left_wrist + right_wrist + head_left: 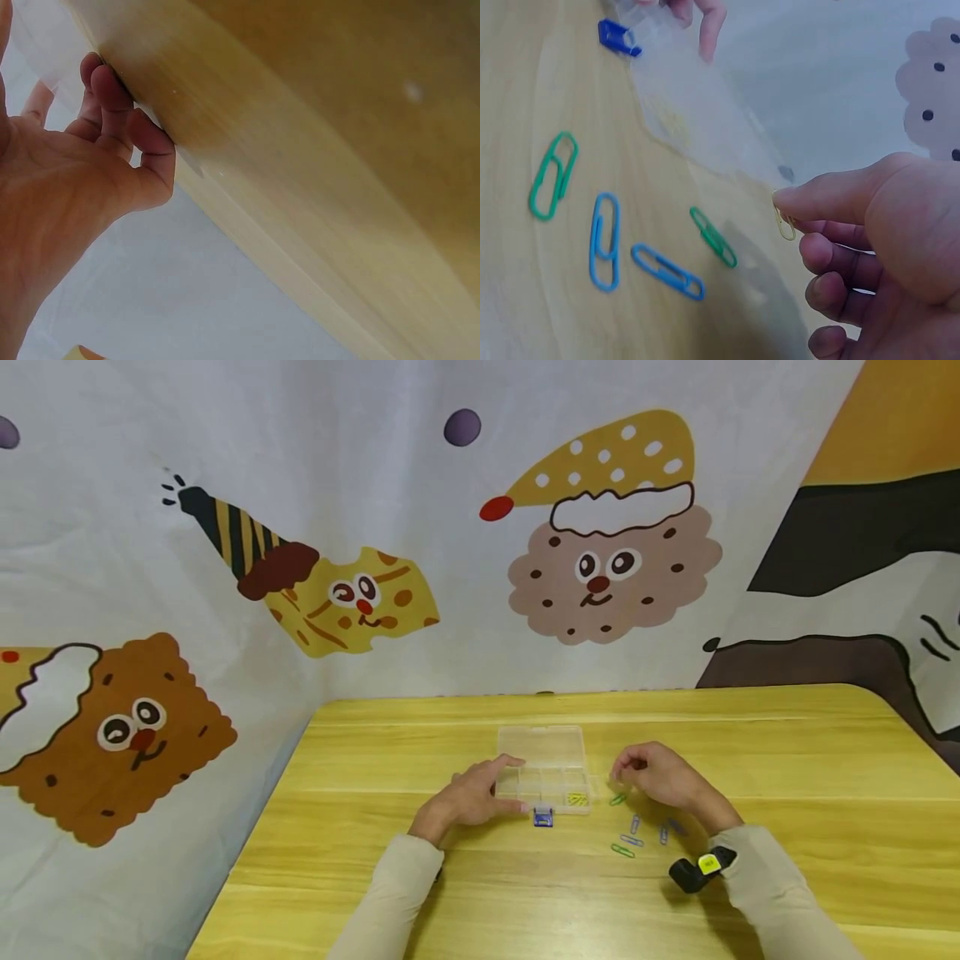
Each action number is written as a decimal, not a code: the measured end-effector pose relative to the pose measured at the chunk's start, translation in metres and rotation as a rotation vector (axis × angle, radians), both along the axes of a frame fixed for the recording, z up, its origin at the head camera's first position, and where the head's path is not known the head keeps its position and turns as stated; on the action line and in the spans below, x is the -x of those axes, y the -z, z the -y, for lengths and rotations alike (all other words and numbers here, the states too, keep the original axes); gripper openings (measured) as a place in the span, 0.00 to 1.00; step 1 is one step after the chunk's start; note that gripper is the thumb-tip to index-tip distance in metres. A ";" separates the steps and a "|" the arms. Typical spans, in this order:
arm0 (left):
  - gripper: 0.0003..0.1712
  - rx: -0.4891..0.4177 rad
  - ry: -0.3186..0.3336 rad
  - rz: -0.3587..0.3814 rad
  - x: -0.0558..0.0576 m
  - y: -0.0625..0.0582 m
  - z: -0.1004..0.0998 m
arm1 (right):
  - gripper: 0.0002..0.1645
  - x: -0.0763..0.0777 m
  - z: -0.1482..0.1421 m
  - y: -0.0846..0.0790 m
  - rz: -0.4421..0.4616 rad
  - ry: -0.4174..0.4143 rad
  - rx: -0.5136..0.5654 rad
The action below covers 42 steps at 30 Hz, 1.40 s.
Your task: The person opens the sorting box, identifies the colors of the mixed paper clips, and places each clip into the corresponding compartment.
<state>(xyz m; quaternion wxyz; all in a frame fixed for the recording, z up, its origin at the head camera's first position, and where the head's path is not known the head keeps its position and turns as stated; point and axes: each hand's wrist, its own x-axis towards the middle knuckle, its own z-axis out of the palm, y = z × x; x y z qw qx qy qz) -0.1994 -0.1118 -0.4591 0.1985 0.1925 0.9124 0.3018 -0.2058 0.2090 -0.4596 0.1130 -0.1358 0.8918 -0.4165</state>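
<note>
A clear plastic box (540,747) with compartments lies on the table, its lid folded back. My left hand (476,792) holds its left end, thumb at the front edge and index finger near the lid. Several yellow paper clips (577,799) lie in the front right compartment. To the right of the box is my right hand (662,775); in the right wrist view its thumb and index finger pinch a yellow paper clip (784,224). Under that hand lies a green paper clip (713,237). A small blue clip (543,817) sits at the box's front edge.
Loose blue paper clips (632,841) and another green paper clip (622,851) are scattered in front of the right hand. A black strap device (693,875) is worn at the right wrist. A printed cloth (390,460) hangs behind the wooden table (570,902).
</note>
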 end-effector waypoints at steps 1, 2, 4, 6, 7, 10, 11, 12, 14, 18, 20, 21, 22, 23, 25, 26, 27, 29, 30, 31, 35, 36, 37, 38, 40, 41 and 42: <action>0.41 -0.002 0.002 -0.003 0.000 0.000 0.000 | 0.08 0.000 0.001 -0.001 -0.007 0.000 0.001; 0.41 -0.003 0.004 -0.005 0.000 0.000 0.000 | 0.08 0.000 0.002 -0.003 -0.015 -0.005 0.004; 0.40 -0.002 0.006 -0.007 0.000 0.000 0.000 | 0.09 -0.001 0.004 -0.006 -0.034 -0.013 0.014; 0.40 0.001 0.007 -0.007 0.000 0.000 0.000 | 0.09 -0.002 0.007 -0.010 -0.063 -0.028 0.017; 0.40 0.003 0.007 -0.006 0.000 0.000 0.000 | 0.09 -0.002 0.009 -0.012 -0.076 -0.036 0.020; 0.40 0.009 0.009 -0.005 0.000 0.000 0.000 | 0.07 -0.004 0.013 -0.016 -0.105 -0.048 0.023; 0.40 0.011 0.010 -0.007 0.000 0.000 0.000 | 0.07 -0.005 0.015 -0.017 -0.112 -0.050 0.021; 0.40 0.013 0.010 -0.008 0.000 -0.001 0.000 | 0.06 -0.005 0.016 -0.019 -0.120 -0.054 0.020; 0.40 0.017 0.012 -0.011 0.000 -0.001 0.000 | 0.06 -0.006 0.019 -0.021 -0.130 -0.059 0.016; 0.40 0.025 0.016 -0.021 0.000 0.000 0.000 | 0.05 -0.006 0.025 -0.027 -0.141 -0.074 0.015; 0.40 0.027 0.017 -0.024 0.000 0.000 0.000 | 0.05 -0.006 0.027 -0.030 -0.139 -0.081 0.022; 0.40 0.028 0.017 -0.025 0.000 0.000 0.000 | 0.05 -0.006 0.028 -0.031 -0.140 -0.088 0.027; 0.40 0.028 0.018 -0.025 0.000 0.000 0.000 | 0.05 -0.006 0.029 -0.033 -0.140 -0.093 0.033; 0.40 0.028 0.018 -0.024 0.000 0.000 0.000 | 0.04 -0.006 0.029 -0.034 -0.140 -0.098 0.038; 0.40 0.031 0.019 -0.023 0.000 0.000 0.001 | 0.04 -0.005 0.031 -0.035 -0.142 -0.105 0.041; 0.40 0.033 0.019 -0.024 -0.001 0.001 0.001 | 0.04 -0.006 0.031 -0.036 -0.144 -0.108 0.042; 0.40 0.035 0.019 -0.025 -0.001 0.001 0.001 | 0.04 -0.006 0.032 -0.037 -0.144 -0.113 0.043; 0.40 0.040 0.020 -0.028 -0.001 0.001 0.001 | 0.04 -0.006 0.034 -0.037 -0.144 -0.119 0.048; 0.40 0.041 0.021 -0.028 -0.001 0.001 0.001 | 0.04 -0.006 0.034 -0.037 -0.145 -0.121 0.049; 0.40 0.043 0.020 -0.028 -0.001 0.001 0.001 | 0.04 -0.006 0.035 -0.037 -0.145 -0.121 0.049; 0.39 0.044 0.018 -0.025 -0.001 0.000 0.000 | 0.05 -0.005 0.036 -0.036 -0.148 -0.116 0.043; 0.39 0.045 0.018 -0.024 -0.001 0.000 0.000 | 0.05 -0.005 0.037 -0.036 -0.151 -0.114 0.039; 0.39 0.046 0.017 -0.024 -0.001 0.000 0.000 | 0.05 -0.005 0.037 -0.036 -0.153 -0.113 0.039; 0.39 0.046 0.017 -0.024 -0.001 0.000 0.000 | 0.05 -0.004 0.038 -0.036 -0.157 -0.113 0.037; 0.39 0.049 0.016 -0.023 -0.001 0.000 0.000 | 0.05 -0.004 0.039 -0.035 -0.163 -0.116 0.035; 0.39 0.050 0.015 -0.023 -0.001 0.000 0.000 | 0.06 -0.004 0.039 -0.035 -0.166 -0.117 0.035; 0.39 0.053 0.015 -0.023 -0.001 0.000 -0.001 | 0.06 -0.004 0.040 -0.035 -0.169 -0.119 0.035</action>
